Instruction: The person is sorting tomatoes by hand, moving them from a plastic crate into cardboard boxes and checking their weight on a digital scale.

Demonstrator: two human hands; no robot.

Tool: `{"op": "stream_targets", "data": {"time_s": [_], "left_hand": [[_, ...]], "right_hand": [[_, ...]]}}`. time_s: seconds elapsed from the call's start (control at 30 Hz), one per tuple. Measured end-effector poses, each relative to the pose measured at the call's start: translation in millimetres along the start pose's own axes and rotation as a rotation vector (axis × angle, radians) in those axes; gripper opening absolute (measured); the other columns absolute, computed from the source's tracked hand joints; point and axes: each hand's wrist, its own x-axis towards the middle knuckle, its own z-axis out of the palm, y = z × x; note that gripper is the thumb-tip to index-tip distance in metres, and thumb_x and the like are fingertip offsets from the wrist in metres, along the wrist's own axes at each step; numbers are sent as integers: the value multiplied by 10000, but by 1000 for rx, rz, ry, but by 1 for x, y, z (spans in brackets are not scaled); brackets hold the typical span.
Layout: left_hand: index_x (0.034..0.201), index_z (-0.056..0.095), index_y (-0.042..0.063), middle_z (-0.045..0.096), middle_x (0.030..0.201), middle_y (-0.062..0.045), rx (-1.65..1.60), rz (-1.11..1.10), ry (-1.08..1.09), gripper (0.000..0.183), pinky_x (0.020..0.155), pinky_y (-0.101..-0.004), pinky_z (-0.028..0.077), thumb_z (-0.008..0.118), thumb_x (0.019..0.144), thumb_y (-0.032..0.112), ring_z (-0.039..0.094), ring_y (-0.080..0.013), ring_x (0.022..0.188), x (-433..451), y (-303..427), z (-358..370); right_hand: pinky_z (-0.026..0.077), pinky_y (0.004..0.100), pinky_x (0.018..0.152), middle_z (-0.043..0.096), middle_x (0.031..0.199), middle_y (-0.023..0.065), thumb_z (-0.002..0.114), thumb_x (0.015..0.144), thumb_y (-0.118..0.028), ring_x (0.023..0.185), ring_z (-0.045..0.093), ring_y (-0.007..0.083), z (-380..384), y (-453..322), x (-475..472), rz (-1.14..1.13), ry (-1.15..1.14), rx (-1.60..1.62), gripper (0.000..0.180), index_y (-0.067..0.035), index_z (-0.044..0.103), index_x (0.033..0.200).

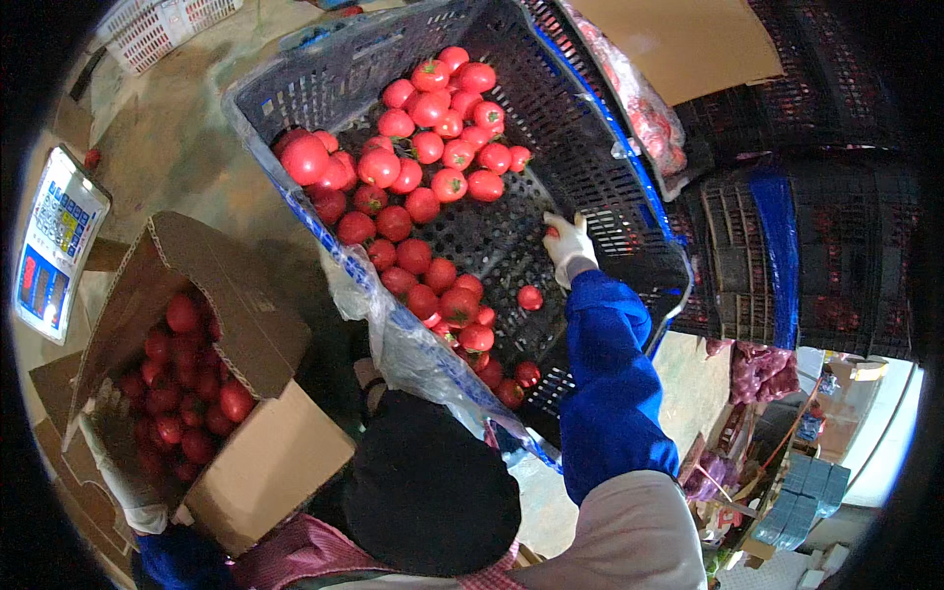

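My right hand, in a white glove, reaches into a large black plastic crate. A small red tomato shows partly between its fingers; the glove hides the rest. Many red tomatoes lie along the crate's far and left sides, and a single tomato rests on the perforated floor below the hand. My left hand, also gloved, lies along the left side of an open cardboard carton. Its fingers are blurred in shadow, so their grip is unclear. More tomatoes are heaped inside the carton.
A digital scale display stands at far left. Torn clear plastic film hangs over the crate's near rim. Stacked dark crates rise at right, with purple-red net bags below them. A white basket stands at upper left.
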Motion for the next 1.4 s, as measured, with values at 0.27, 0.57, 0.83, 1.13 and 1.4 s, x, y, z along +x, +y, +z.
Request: {"op": "stream_targets", "data": {"time_s": [0.27,0.57,0.83,1.13,1.4], "left_hand": [[1349,473,92,604,1133,-26,735,105,364,575,893,-383,473,383,981,525,580,-179,991,-21,-109,103],[1398,410,70,477,1368,-96,715,-402,-362,555,1083,-375,343,365,1004,459,471,-222,1239,-1,-98,83],[1460,340,92,364,1477,-120,989,-40,-207,667,1027,-379,406,379,966,538,408,-227,1312,-7,-74,72],[1419,380,16,375,1484,-121,866,175,-37,684,1143,-414,225,284,1003,550,355,-297,1345,5,-24,45],[1393,395,4,384,1476,-131,938,100,-83,647,1138,-417,245,297,1014,519,398,-287,1314,19,-29,37]], "right_hand": [[475,425,905,640,1127,225,596,815,-452,1065,609,360,18,1,-50,-219,-570,-322,480,-51,662,1071],[532,354,734,668,983,104,679,848,-215,862,666,232,19,35,-85,-68,-575,445,412,-67,570,1216],[526,321,534,644,976,96,528,931,-183,774,633,145,-145,-230,-216,-742,-501,1735,295,-21,589,1170],[491,420,896,646,1094,198,734,730,-407,1053,611,358,-48,-114,-144,-246,-633,56,573,-34,620,1149],[491,432,920,636,1147,175,638,724,-177,1087,604,355,13,-79,-135,-50,-449,79,442,-151,634,1166]]}}
